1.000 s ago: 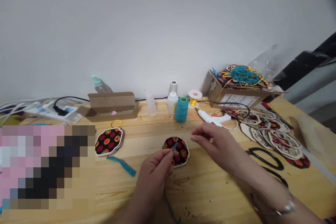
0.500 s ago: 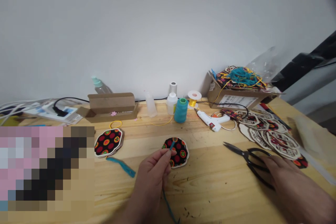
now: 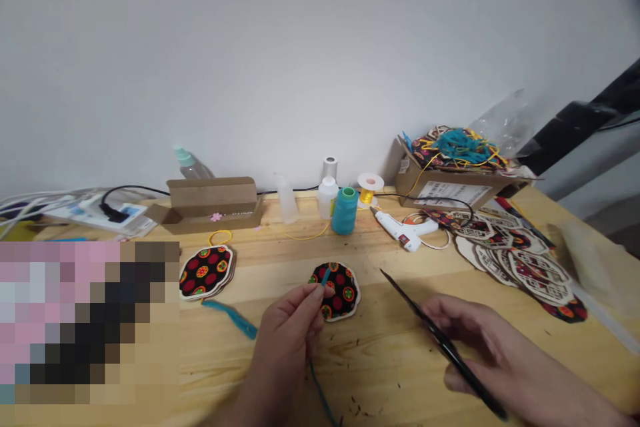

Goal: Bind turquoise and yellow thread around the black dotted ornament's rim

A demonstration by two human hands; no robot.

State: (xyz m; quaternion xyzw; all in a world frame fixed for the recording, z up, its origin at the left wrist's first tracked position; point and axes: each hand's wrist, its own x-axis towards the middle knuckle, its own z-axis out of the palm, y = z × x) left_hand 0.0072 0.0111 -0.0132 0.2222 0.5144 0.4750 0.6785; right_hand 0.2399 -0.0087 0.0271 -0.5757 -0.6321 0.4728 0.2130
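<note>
My left hand pinches the end of a teal cord just above a black patterned fabric piece lying on the wooden table. The cord trails down past my wrist toward the table's near edge. My right hand is closed round the handles of black scissors, held above the table to the right of the fabric piece, blades pointing up and left toward it. The blades look closed.
A second patterned piece and a teal strip lie left. A teal thread spool, white bottles, a glue gun and a cardboard box stand behind. Several patterned cutouts cover the right side. A blurred patch hides the near left.
My right hand went from beside the fabric piece to the scissors on the right, took them up, and has brought them leftward toward the piece. The left hand stayed put.
</note>
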